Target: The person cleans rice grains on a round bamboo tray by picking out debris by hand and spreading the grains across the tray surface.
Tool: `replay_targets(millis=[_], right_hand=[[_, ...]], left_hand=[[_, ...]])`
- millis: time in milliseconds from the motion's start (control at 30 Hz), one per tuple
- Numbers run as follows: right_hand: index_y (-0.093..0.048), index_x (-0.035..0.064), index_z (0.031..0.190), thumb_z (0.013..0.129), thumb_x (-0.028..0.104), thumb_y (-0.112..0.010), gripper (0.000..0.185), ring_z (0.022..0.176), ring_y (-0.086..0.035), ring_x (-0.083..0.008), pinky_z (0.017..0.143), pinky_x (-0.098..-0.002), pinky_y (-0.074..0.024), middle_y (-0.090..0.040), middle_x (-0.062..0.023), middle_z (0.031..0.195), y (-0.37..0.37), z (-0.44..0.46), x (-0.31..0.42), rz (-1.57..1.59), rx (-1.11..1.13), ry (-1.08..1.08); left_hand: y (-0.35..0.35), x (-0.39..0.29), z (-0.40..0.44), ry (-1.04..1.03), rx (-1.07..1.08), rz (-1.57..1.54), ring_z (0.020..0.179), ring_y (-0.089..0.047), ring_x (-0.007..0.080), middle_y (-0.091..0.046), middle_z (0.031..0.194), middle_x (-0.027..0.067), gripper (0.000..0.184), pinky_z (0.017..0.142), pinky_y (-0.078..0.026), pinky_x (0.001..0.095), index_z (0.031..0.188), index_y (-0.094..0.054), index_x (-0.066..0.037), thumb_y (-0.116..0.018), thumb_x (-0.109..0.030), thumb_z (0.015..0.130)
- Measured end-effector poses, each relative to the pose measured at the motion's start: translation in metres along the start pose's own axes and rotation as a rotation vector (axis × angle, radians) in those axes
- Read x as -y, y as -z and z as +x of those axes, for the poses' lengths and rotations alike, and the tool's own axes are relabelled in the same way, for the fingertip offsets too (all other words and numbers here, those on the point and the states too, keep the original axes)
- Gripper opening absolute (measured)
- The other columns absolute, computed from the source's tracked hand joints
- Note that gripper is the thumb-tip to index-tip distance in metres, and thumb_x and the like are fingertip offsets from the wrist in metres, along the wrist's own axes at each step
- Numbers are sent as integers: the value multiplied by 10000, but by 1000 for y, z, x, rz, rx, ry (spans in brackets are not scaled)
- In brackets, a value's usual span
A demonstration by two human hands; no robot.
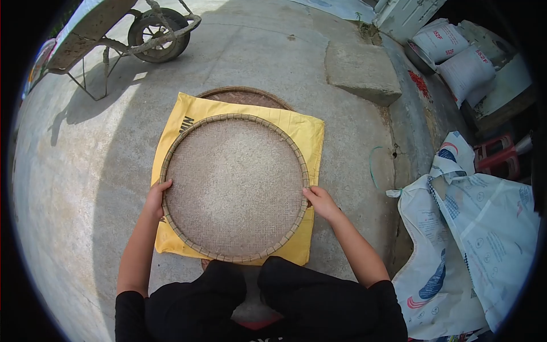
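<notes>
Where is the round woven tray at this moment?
In the head view, the round woven tray is near the centre, held by its rim between the left hand and right hand, with the yellow sack underneath.

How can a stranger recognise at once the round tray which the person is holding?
In the middle of the concrete floor is a yellow sack. Over it, the left hand and right hand hold the woven tray by opposite sides of its rim. Unlike the second tray, mostly hidden by the sack, this one shows nearly whole and carries pale grains.
</notes>
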State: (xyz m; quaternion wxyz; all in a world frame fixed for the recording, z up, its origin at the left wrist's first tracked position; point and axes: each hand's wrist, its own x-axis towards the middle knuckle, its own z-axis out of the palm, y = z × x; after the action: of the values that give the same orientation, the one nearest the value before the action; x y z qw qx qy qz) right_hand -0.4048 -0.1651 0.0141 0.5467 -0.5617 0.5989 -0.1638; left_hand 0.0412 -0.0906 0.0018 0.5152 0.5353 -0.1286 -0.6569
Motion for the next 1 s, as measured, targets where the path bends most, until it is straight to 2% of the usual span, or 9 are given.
replay_targets(millis=[200,300,367,500,533,733,800,900,1000], right_hand=[[-561,-36,1078,912,337,-458,421,954,-523,-150,890,-272,-365,-606,-80,992,23,8,-5,321,-60,-43],[-586,-34,1017,904,345,-475,411,880,-539,-144,823,-278,-404,-615,-70,940,19,-1,-5,287,-194,-107],[-607,-27,935,893,341,-502,385,785,-545,-129,731,-279,-431,-621,-55,848,1,-3,-15,-39,-49,-15],[-594,-8,784,882,293,-536,322,665,-505,-92,619,-265,-423,-583,-27,704,4,13,-34,249,-184,-6],[-594,-8,784,882,293,-536,322,665,-505,-92,619,-265,-423,-583,-27,704,7,13,-28,251,-177,4],[-579,-23,776,879,258,-543,301,614,-497,-89,593,-250,-420,-574,-35,686,-15,-11,-3,-19,-150,94],[-576,-21,758,869,245,-557,288,597,-492,-92,572,-262,-415,-566,-30,670,-7,-6,-3,100,-183,73],[-590,-26,798,853,229,-576,261,636,-534,-115,582,-274,-434,-598,-55,713,13,8,-8,90,-330,-142],[-591,-21,789,874,215,-539,256,617,-539,-120,574,-260,-437,-607,-68,722,-18,-11,7,-55,-268,10]], left_hand=[[-36,16,-19,-51,-76,50,934,-597,268,-570,1060,182,374,852,-478,407,1179,-423,24,-485,-158,858],[-4,21,7,-3,-31,20,905,-606,273,-577,1042,183,363,830,-492,413,1170,-426,32,-480,-150,860],[5,6,6,74,35,-30,886,-604,261,-567,1025,185,324,794,-510,405,1134,-429,39,-492,-109,852],[-30,11,-28,-47,-73,8,919,-586,227,-577,1037,132,294,817,-488,371,1112,-462,21,-514,-86,843],[-35,20,-28,-49,46,28,926,-578,214,-579,1042,111,300,829,-475,361,1119,-462,8,-525,-77,838],[-6,3,-2,10,10,-34,953,-571,249,-561,1062,145,337,838,-480,415,1165,-408,10,-481,-58,843],[-14,6,-14,-43,-14,-35,939,-572,238,-557,1068,137,339,834,-478,393,1162,-416,2,-501,-64,840],[-17,27,-10,8,66,30,936,-572,216,-566,1071,113,367,838,-470,363,1168,-434,3,-547,-71,827],[2,8,-10,51,64,-29,957,-573,223,-569,1073,117,373,855,-472,375,1172,-446,6,-555,-71,824]])
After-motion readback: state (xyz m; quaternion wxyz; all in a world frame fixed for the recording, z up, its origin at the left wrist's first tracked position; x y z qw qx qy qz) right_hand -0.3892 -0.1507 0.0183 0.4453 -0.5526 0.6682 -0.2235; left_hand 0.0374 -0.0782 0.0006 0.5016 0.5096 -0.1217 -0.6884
